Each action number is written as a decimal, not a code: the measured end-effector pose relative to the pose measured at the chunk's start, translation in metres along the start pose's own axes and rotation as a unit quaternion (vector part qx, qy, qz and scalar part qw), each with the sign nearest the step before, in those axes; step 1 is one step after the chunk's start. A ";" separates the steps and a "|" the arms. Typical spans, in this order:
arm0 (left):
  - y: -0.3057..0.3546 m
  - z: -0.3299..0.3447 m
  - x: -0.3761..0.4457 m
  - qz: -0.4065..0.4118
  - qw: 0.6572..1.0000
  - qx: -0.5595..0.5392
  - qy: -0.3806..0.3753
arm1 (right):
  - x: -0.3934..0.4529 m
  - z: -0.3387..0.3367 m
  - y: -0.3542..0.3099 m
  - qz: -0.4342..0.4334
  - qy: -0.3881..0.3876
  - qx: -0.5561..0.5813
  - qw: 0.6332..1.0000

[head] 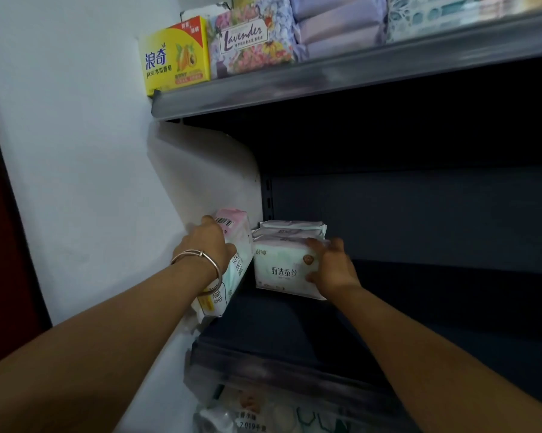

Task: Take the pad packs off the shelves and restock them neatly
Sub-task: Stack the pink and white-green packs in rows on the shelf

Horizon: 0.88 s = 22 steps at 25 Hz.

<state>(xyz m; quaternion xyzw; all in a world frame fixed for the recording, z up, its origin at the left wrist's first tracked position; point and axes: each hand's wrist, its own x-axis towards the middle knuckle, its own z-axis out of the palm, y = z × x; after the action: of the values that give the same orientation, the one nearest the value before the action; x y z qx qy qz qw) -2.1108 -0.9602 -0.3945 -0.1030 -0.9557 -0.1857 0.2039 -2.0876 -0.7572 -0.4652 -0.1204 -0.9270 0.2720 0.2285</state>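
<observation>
Both of your hands are forward on the middle shelf (pixel 294 335), at its left end by the white wall (pixel 91 182).

Your left hand (pixel 208 245), with a bangle (pixel 201 264) at the wrist, grips a tall pad pack (pixel 232 264). The fingers wrap over its upper edge and the thumb lies on its near face. This pack leans against the wall, top toward the back and bottom toward you, so its long axis runs front to back and steeply upward. Its lower end hangs past the shelf's left front corner.

Your right hand (pixel 332 264) clamps the right end of the front pack (pixel 283 267), with fingers over the top edge and thumb low on the printed face. This pack stands upright, label toward you, long axis left to right. More packs of the same kind (pixel 291 228) lie directly behind it.

The two held packs sit just beside each other, almost touching at the top, and the gap between them widens toward you. The leaning pack lies left of the upright row, and your left hand is the nearer one. Judged from this, the coming move is to bring the leaning pack upright, parallel with the row. Its overhanging lower end could slip off the shelf.

The upper shelf (pixel 325 79) carries a yellow soap box (pixel 176 54) and a Lavender pack (pixel 251 39).
</observation>
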 end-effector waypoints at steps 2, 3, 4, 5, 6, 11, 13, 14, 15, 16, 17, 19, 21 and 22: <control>-0.002 0.002 0.001 0.001 1.000 0.008 -0.004 | 0.006 0.008 -0.003 -0.006 0.016 -0.020 1.000; -0.003 0.002 0.001 0.002 1.000 0.013 -0.005 | 0.010 0.013 -0.005 -0.006 0.018 -0.019 1.000; -0.004 0.002 0.002 0.002 1.000 0.017 -0.006 | 0.012 0.017 -0.006 -0.003 0.018 -0.010 1.000; -0.005 0.002 0.002 0.003 1.000 0.020 -0.007 | 0.016 0.021 -0.007 -0.002 0.019 0.002 1.000; -0.006 0.002 0.002 0.004 1.000 0.019 -0.008 | 0.019 0.024 -0.007 -0.004 0.028 0.006 1.000; -0.007 0.003 0.003 0.001 1.000 0.003 -0.030 | 0.028 0.029 -0.008 0.018 0.034 0.030 0.999; -0.007 0.003 0.003 0.009 0.999 -0.008 -0.045 | 0.025 0.026 -0.011 0.025 0.006 0.001 1.000; -0.007 0.002 0.002 0.019 0.998 -0.012 -0.053 | 0.021 0.022 -0.013 0.027 -0.009 -0.031 0.999; -0.007 0.001 0.002 0.032 0.997 -0.016 -0.062 | 0.018 0.018 -0.015 0.020 -0.010 -0.061 0.998; -0.007 -0.001 0.001 0.050 0.996 -0.023 -0.075 | 0.014 0.013 -0.017 0.001 0.001 -0.081 0.997; -0.005 -0.004 -0.001 0.072 0.992 -0.036 -0.093 | 0.009 0.007 -0.019 -0.030 0.019 -0.088 0.996; 0.001 -0.010 -0.006 0.115 0.981 -0.081 -0.137 | -0.002 -0.009 -0.021 -0.088 0.016 0.008 0.996; 0.009 -0.019 -0.012 0.151 0.968 -0.109 -0.170 | -0.015 -0.030 -0.023 -0.062 -0.089 0.257 0.960; 0.014 -0.023 -0.016 0.168 0.962 -0.115 -0.183 | -0.022 -0.039 -0.021 -0.047 -0.155 0.345 0.924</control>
<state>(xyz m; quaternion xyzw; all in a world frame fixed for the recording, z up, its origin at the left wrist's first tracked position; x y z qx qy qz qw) -2.0850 -0.9582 -0.3776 -0.3167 -0.9180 -0.2351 0.0406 -2.0514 -0.7642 -0.4322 0.0531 -0.8041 0.5795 0.1217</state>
